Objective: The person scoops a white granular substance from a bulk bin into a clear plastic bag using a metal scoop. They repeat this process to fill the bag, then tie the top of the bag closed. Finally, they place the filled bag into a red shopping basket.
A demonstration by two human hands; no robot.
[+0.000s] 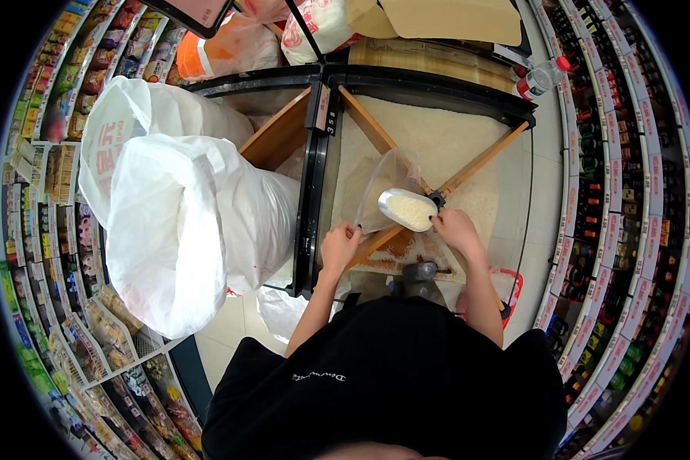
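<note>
My left hand (340,247) pinches the rim of a clear plastic bag (384,178), which hangs open over the divided rice bin. In my right hand (459,233) is a metal scoop (409,210) heaped with white rice, held at its handle end near the bag's mouth. Below both lies the bin of loose white rice (460,138), split by crossed wooden dividers (483,158) that meet at a black joint. Another scoop, dark grey (420,271), rests in the near compartment, close to my body, where the rice is low and brown wood shows.
Large white woven sacks (253,213) stand open at the left, against the bin's black frame (310,201). A plastic bottle with a red cap (541,79) is beyond the far right corner. A red basket (516,296) is by my right forearm. Stocked shelves (615,230) line both sides.
</note>
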